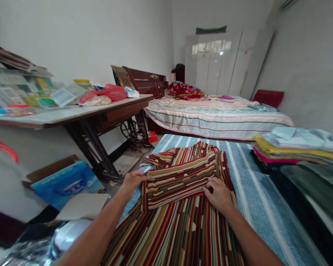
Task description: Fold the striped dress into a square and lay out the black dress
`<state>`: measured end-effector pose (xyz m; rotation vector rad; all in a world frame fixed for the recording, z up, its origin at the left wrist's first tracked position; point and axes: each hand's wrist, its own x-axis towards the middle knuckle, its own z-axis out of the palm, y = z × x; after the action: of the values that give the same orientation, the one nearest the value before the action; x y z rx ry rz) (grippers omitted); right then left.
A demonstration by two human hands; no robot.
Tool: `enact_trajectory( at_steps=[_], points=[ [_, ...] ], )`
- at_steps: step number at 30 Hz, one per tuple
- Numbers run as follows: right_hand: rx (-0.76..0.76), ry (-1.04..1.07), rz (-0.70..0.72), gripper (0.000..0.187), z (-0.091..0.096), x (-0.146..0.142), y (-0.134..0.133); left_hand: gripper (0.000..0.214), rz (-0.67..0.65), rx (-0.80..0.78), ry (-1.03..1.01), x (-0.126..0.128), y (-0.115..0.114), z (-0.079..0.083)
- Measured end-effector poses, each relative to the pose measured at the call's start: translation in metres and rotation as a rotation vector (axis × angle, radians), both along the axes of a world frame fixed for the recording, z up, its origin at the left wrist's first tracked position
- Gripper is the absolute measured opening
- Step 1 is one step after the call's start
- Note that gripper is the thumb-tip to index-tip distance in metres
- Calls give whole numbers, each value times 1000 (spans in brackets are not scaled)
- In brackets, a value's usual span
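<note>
A striped garment (180,229) in red, tan, black and cream lies spread on a blue sheet with white stripes. One sleeve (180,181) is folded flat across its upper part, with the cuff end toward the left. My left hand (134,181) pinches the upper corner of that cuff between thumb and fingers. On the right, my right hand (218,194) rests on the sleeve's lower edge near the shoulder side, its fingers curled together on the fabric. The other sleeve (161,158) lies at the far left, partly under the folded one.
Folded clothes (296,151) are stacked on the right, beside dark garments (302,207). A sewing machine table (100,111) holding bags and boxes stands at the left, with a blue carton (72,184) below. Beyond are a made bed (219,118) and a white wardrobe (213,66).
</note>
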<state>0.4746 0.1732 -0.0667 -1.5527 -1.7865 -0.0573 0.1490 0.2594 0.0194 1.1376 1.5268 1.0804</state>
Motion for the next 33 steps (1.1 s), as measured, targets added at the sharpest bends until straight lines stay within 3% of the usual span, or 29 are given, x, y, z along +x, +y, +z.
enact_trajectory(
  at_steps=[5, 10, 15, 20, 23, 27, 33],
  points=[
    [-27, 2, -10, 11, 5, -2, 0, 27, -49, -97, -210, 2, -3, 5],
    [-51, -24, -29, 9, 8, -3, 0, 25, -20, -258, -242, 4, 1, 9],
    [-96, -25, -46, 8, 14, -5, -1, 29, -64, -146, -297, 16, -1, 19],
    [-176, 27, -37, 12, 35, -5, 5, 41, -188, 50, -273, 35, -14, 41],
    [-216, 127, -58, 11, 52, -4, 25, 46, -217, 143, -210, 45, -20, 52],
    [-341, 370, -122, 5, 64, -2, 71, 47, -269, 182, -160, 55, -23, 61],
    [-606, 797, -249, 31, 63, -2, 125, 42, -330, 247, -107, 72, -31, 76]
  ],
)
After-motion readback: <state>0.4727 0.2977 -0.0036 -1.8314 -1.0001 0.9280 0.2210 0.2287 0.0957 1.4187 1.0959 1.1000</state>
